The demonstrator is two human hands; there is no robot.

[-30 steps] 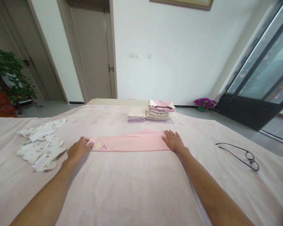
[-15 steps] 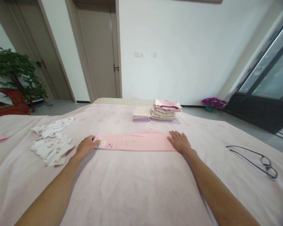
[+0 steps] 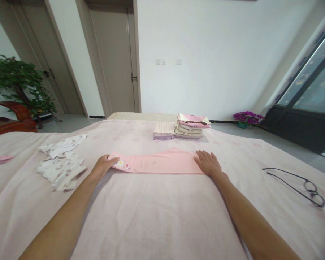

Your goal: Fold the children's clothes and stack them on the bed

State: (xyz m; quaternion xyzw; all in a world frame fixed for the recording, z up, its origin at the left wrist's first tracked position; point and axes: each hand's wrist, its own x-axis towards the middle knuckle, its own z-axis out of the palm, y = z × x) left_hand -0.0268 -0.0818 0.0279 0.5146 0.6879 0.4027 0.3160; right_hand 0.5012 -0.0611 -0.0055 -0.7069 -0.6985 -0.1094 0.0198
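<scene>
A pair of pink pants (image 3: 159, 164), folded lengthwise into a long strip, lies across the bed in front of me. A white daisy and a small red-and-white figure decorate its left leg end. My left hand (image 3: 104, 165) pinches that end between thumb and fingers, with the corner raised a little off the bedspread. At the opposite, wider end, my right hand (image 3: 209, 164) rests flat with its fingers stretched over the cloth.
A pale pink bedspread (image 3: 151, 216) covers the surface. Beyond the pants stand a stack of folded clothes (image 3: 191, 128) and a smaller striped folded pile (image 3: 163, 130). Crumpled white printed clothes (image 3: 61, 166) lie to the left, eyeglasses (image 3: 300, 184) to the right.
My left hand has lifted the decorated leg end slightly and tipped it inward. My right hand stays flat on the other end. The view has shifted slightly.
</scene>
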